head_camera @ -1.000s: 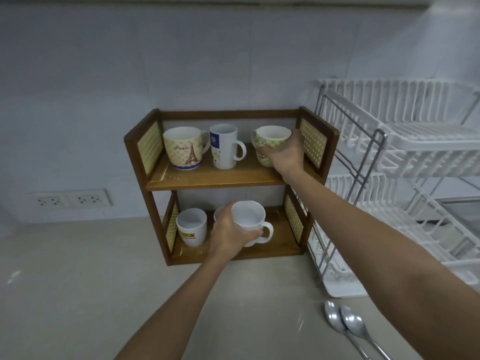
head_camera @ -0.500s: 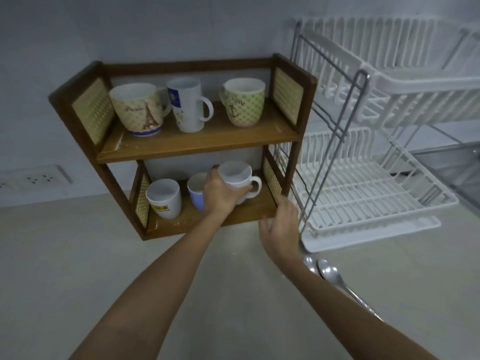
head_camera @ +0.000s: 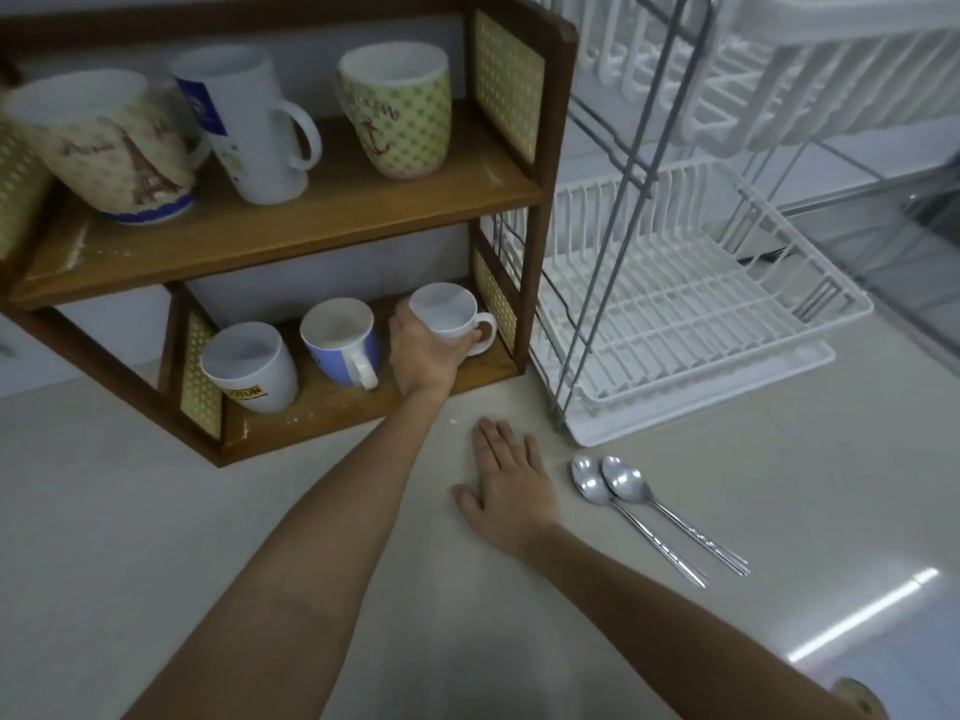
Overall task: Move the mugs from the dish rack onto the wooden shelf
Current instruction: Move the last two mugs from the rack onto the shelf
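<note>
My left hand grips a plain white mug at the right end of the lower board of the wooden shelf. Beside it stand a blue-banded mug and a white mug with a yellow label. The upper board carries an Eiffel-tower mug, a tall white mug and a green-dotted anchor mug. My right hand lies flat and open on the counter in front of the shelf. The white dish rack to the right holds no mugs.
Two steel spoons lie side by side on the pale counter just right of my right hand. The rack's white drip tray sits under its lower tier. A steel sink edge shows at far right.
My right hand let go of the anchor mug on the upper board and came down flat onto the counter. My left hand carried the white mug to the lower board's right end.
</note>
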